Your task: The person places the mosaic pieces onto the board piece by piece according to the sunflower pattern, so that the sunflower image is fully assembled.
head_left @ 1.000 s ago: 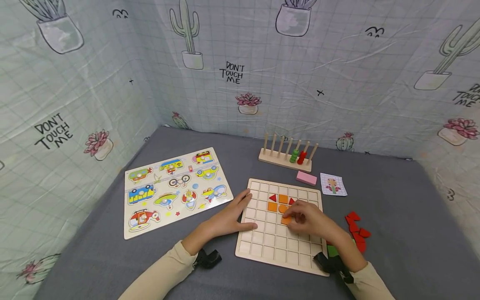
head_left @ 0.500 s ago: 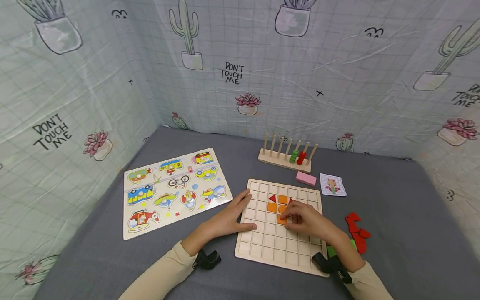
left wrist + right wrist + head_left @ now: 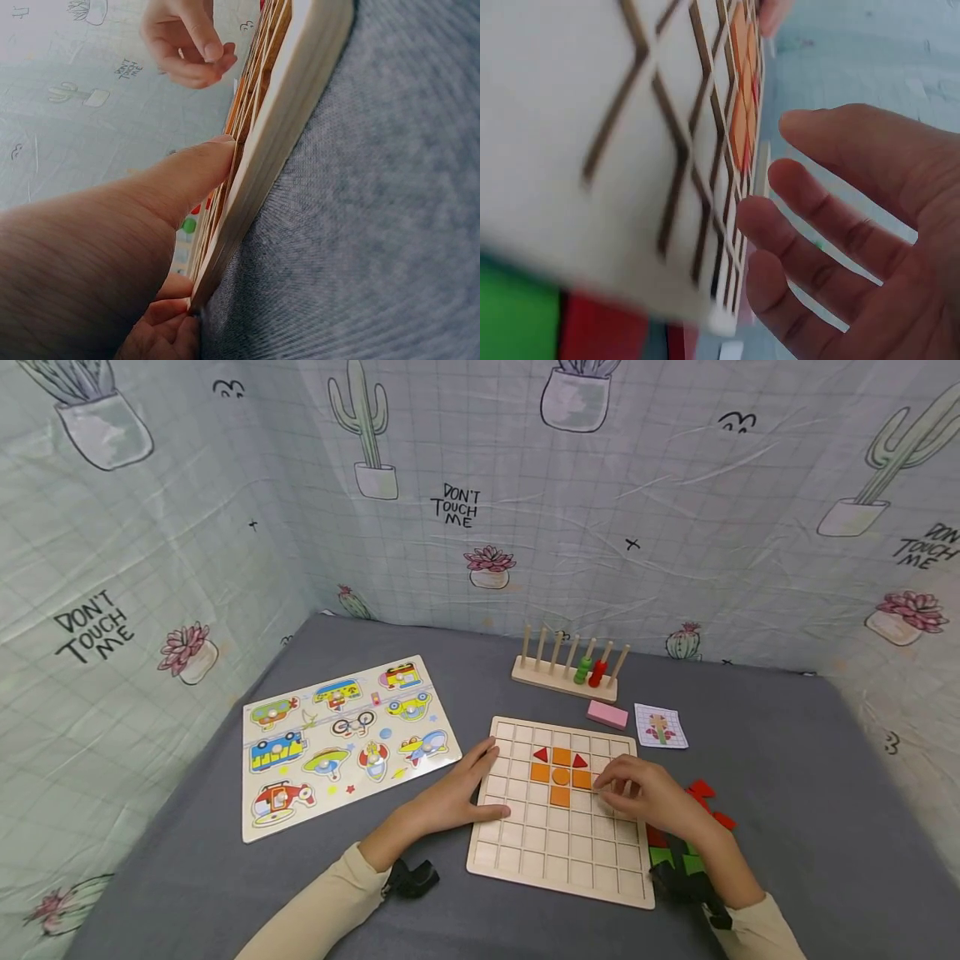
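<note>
1. The printed cloth backdrop (image 3: 675,485) behind the square wooden grid board (image 3: 558,843) carries the words "DON'T TOUCH ME" three times: far behind the board, on the wall to its left, and partly cut off at the frame's right edge. No other writing is legible.
2. My left hand (image 3: 457,793) lies flat on the left edge of the grid board, fingers straight, thumb laid over the first column of cells. It holds nothing.
3. My right hand (image 3: 645,793) hovers over the right side of the grid board, fingers loosely bent. It holds nothing; the right wrist view shows an empty palm.
4. On the upper middle of the grid board sit the orange square tiles (image 3: 560,795) around an orange round tile (image 3: 560,776), with two red triangle tiles (image 3: 541,754) at the upper corners.
5. Change from half a second ago: my right hand was then on the lowest orange square tile. It has now drawn off to the right, and that tile lies seated in its cell below the round tile. My left hand has stayed in place.
6. Loose red and green wooden pieces (image 3: 705,793) lie on the grey cloth just right of the board, partly hidden by my right hand.
</note>
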### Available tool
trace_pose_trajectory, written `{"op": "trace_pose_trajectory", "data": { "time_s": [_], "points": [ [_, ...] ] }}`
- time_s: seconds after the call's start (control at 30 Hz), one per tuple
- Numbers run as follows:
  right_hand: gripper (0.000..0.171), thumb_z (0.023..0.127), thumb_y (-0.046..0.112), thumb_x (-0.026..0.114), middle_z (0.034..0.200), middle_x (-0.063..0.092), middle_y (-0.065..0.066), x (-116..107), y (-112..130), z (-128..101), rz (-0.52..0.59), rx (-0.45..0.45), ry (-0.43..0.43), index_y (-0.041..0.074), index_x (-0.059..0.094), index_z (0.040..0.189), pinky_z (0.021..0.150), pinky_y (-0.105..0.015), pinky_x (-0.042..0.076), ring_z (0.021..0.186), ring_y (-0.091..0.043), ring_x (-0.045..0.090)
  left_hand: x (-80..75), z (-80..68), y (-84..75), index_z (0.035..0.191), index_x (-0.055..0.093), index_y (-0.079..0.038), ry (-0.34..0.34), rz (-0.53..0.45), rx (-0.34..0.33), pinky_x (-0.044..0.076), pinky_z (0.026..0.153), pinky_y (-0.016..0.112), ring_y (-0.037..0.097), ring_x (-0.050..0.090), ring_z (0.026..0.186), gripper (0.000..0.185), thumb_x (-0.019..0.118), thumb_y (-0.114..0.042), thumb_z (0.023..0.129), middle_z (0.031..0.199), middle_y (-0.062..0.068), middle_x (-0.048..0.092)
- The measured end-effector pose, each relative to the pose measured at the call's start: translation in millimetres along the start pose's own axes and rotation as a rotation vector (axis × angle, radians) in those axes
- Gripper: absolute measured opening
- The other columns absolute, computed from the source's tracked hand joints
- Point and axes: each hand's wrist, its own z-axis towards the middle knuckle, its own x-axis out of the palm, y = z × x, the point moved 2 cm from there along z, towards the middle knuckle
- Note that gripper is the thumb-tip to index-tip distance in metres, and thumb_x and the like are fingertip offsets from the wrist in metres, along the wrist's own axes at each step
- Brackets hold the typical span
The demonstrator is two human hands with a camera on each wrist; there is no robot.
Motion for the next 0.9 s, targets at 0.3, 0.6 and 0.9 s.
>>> {"op": "trace_pose_trajectory", "data": {
  "time_s": [0.3, 0.6, 0.9],
  "points": [
    [0.017, 0.083, -0.004, 0.073, 0.086, 0.06, 0.0, -25, -13, -29, -0.024, 0.053, -0.051, 0.005, 0.07, 0.096, 0.054, -0.024, 0.047, 0.065, -0.003, 0.051, 0.4, 0.8, -0.4, 0.156, 0.018, -0.003, -0.001, 0.001, 0.004, 0.027, 0.114, 0.047, 0.026, 0.013, 0.149, 0.094, 0.071, -0.042, 0.089, 0.164, 0.009, 0.007],
    [0.019, 0.081, -0.003, 0.075, 0.087, 0.06, -0.002, -38, -25, -47, -0.079, 0.118, -0.082, 0.004, 0.07, 0.099, 0.052, -0.024, 0.042, 0.064, -0.001, 0.049, -0.3, 0.3, -0.1, 0.155, 0.018, -0.002, -0.01, 0.015, 0.004, 0.027, 0.114, 0.046, 0.026, 0.014, 0.148, 0.094, 0.071, -0.042, 0.089, 0.164, 0.01, 0.007],
    [0.023, 0.08, 0.002, 0.078, 0.09, 0.062, -0.004, -27, -31, -44, -0.114, 0.176, -0.073, 0.001, 0.071, 0.101, 0.055, -0.024, 0.044, 0.066, 0.0, 0.049, 0.2, 1.0, -0.3, 0.155, 0.018, -0.001, -0.006, 0.018, 0.008, 0.026, 0.115, 0.046, 0.027, 0.014, 0.148, 0.094, 0.071, -0.041, 0.089, 0.163, 0.01, 0.007]
  ]
}}
